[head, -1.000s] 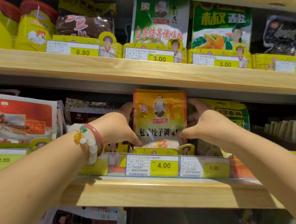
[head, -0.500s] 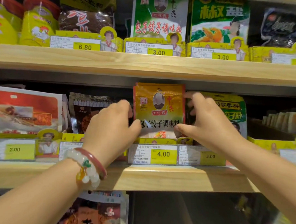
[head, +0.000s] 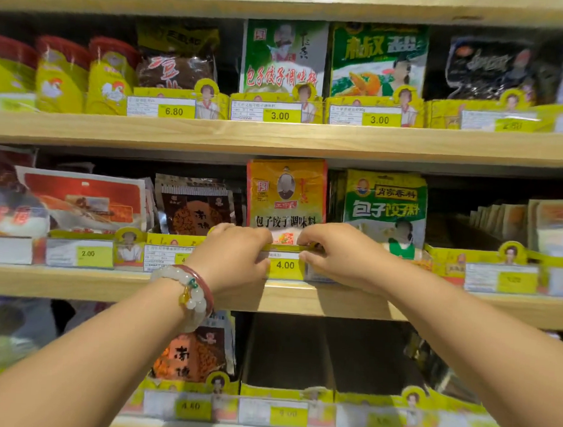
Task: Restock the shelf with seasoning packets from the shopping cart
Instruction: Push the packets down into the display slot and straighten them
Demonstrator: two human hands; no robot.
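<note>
2 hands meet at the front lip of the middle shelf (head: 301, 299). The left hand (head: 235, 253) and right hand (head: 337, 252) curl their fingers over the yellow display tray edge (head: 285, 247), clamped on it beside the 4.00 price tag (head: 285, 265), probably to square the tray so the stock faces forward. Just behind stands the orange seasoning packet (head: 286, 194), upright in its slot, between a dark packet (head: 194, 205) and a green packet (head: 384, 209). No shopping cart is in view.
</note>
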